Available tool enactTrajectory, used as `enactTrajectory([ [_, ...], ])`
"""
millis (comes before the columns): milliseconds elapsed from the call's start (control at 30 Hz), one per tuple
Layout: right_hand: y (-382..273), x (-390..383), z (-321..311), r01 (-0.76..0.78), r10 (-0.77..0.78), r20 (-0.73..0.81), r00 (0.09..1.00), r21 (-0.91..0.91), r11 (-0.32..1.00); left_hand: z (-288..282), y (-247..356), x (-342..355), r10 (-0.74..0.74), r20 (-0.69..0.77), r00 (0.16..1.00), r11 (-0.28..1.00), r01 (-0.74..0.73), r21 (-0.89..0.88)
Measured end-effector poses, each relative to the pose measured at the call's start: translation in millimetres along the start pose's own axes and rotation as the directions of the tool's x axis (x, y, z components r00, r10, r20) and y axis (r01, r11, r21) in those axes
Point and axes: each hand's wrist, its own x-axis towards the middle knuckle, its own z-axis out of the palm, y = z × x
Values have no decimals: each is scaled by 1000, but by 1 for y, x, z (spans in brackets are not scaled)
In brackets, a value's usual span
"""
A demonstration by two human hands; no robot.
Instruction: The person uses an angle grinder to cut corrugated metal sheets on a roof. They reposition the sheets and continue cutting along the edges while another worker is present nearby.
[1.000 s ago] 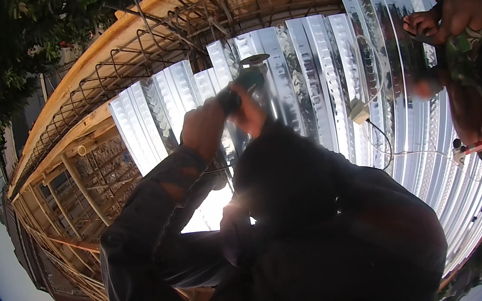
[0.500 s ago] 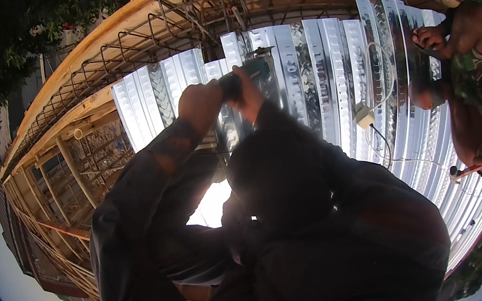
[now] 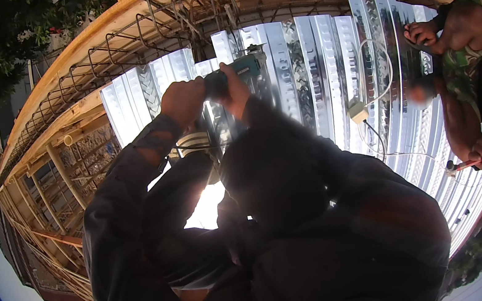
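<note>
A teal angle grinder (image 3: 246, 67) lies level over the silvery corrugated metal decking (image 3: 315, 77), its thin disc at the far end beside a raised rib. My left hand (image 3: 183, 103) is closed around the grinder's dark rear end. Farther forward, my right hand (image 3: 237, 94) wraps the body, with the thumb lying along its near side. Whether the disc touches the metal I cannot tell. Just beyond the tool is a dark notch (image 3: 202, 52) in the decking's far edge. My bent knee and dark sleeves hide much of the near sheet.
Bent rebar (image 3: 172, 27) runs along a wooden formwork board (image 3: 105, 30) past the decking. At left, timber framing (image 3: 64, 177) stands below an open edge. A pale socket box (image 3: 358, 111) with cables lies on the sheets. A co-worker (image 3: 473, 78) at right holds a red-handled hammer (image 3: 470, 163).
The whole view has shifted slightly left. My left hand and forearm have moved a little left, showing more of the grinder's rear. Both hands keep their grip.
</note>
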Motion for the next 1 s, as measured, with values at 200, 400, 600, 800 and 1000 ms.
enactTrajectory([
  [200, 0, 0, 6, -9, 10, -38, 999, 6, 1000, 1, -4, 2, 0, 18, 1000, 1000, 0, 2],
  [400, 4, 5, 6, -21, 21, 9, 1000, 20, 1000, -2, -9, 1, -25, 103, 994, 999, 30, -41],
  [600, 1, 9, 1, -5, 5, -15, 1000, -12, 1000, 0, -8, 8, -53, 136, 989, 997, 60, -48],
  [800, 0, 8, 2, -8, 9, 13, 1000, -76, 997, -3, -2, 8, -99, 132, 986, 992, 108, -67],
  [1000, -2, 23, -8, -41, 41, -27, 999, 4, 999, -4, -4, 21, -70, 253, 965, 994, 88, -60],
])
